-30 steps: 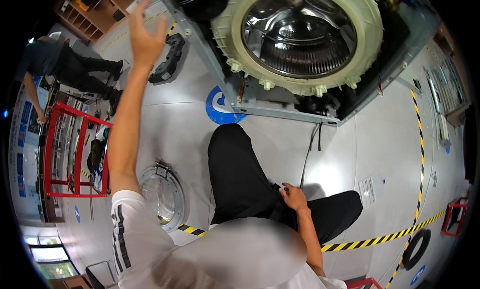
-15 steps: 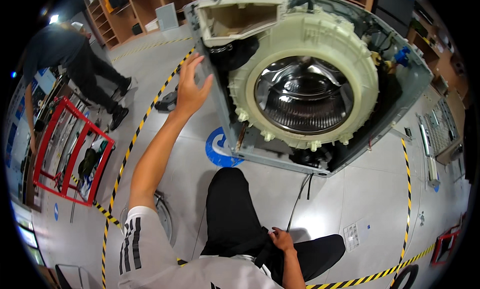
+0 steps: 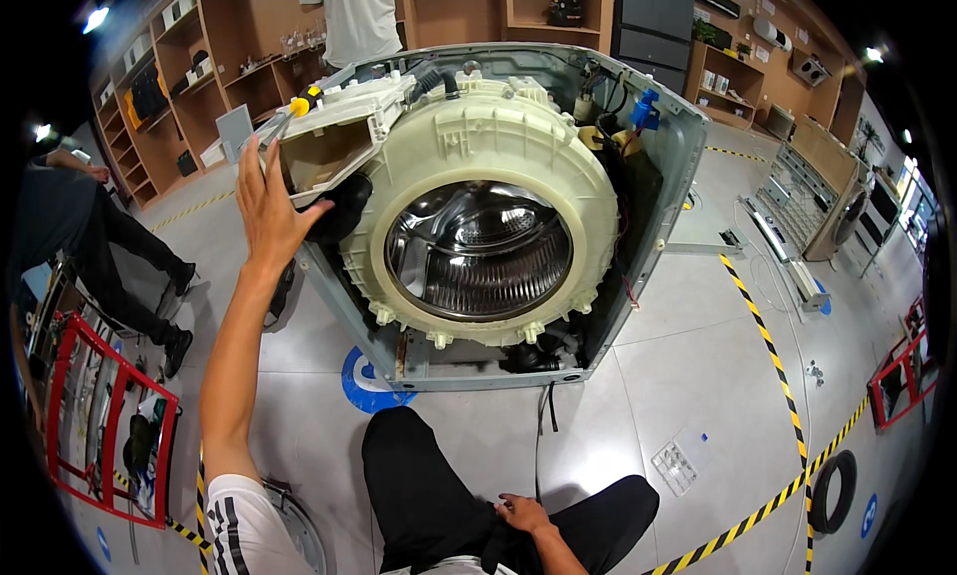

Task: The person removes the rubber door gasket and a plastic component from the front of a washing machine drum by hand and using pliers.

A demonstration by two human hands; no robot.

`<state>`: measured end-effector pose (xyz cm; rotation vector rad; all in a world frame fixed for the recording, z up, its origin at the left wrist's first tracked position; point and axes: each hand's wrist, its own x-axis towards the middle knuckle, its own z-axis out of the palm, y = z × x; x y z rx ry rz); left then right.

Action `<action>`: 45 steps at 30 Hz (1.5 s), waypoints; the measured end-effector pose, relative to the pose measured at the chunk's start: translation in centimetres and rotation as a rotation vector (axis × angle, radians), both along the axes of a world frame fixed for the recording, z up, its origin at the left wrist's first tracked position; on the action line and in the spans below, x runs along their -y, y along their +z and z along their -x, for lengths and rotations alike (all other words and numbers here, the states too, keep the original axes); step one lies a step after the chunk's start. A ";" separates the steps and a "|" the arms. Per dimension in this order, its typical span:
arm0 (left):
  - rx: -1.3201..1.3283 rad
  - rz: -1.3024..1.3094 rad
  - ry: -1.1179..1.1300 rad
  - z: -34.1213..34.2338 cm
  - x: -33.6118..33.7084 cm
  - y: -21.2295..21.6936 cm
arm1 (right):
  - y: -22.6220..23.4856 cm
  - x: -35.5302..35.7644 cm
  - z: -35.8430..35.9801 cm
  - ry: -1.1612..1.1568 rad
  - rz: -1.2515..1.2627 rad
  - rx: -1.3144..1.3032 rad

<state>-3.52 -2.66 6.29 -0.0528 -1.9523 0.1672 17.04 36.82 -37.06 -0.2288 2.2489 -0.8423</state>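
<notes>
In front of me stands an opened washing machine (image 3: 311,276), its front and top panels off. Inside is a cream plastic tub (image 3: 598,211) around a shiny metal drum (image 3: 478,251). My left hand (image 3: 271,216) is raised, fingers spread, at the left edge of the white detergent-drawer housing (image 3: 351,117); whether it touches the housing I cannot tell. A screwdriver with a yellow and black handle (image 3: 307,101) lies on top of that housing, close to my fingertips. Below the housing is a black rubber part (image 3: 344,208). My right hand (image 3: 523,513) rests empty on my lap, fingers loose.
A person in a light shirt (image 3: 361,22) stands behind the machine; another in dark clothes (image 3: 70,226) is at left. A red frame rack (image 3: 110,416) stands left. On the floor are a grey round part (image 3: 299,530), a partitioned clear tray (image 3: 675,467) and a black ring (image 3: 834,492).
My view has lifted and turned, so the machine sits lower and further left. My left hand has come up to the drawer housing. My right hand stays on my lap.
</notes>
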 end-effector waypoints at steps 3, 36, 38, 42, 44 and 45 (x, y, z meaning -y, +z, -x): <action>-0.023 0.008 0.051 0.3 0.1 0.2 | -0.6 -0.2 -0.1 0.005 0.012 -0.019; 0.054 0.073 -0.213 -1.2 6.1 1.4 | -1.2 0.4 -0.1 0.070 -0.008 -0.100; 0.028 0.154 -0.181 -1.1 6.1 1.7 | -0.7 0.7 0.1 0.073 0.001 -0.096; -0.008 0.211 -0.124 -1.3 5.5 1.6 | -0.2 1.2 0.3 0.088 0.015 -0.089; -0.045 0.197 -0.160 -1.0 5.3 1.9 | -0.3 1.4 0.3 0.098 0.006 -0.078; -0.086 0.232 -0.158 -0.9 5.0 2.4 | -0.7 1.4 0.4 0.103 0.008 -0.078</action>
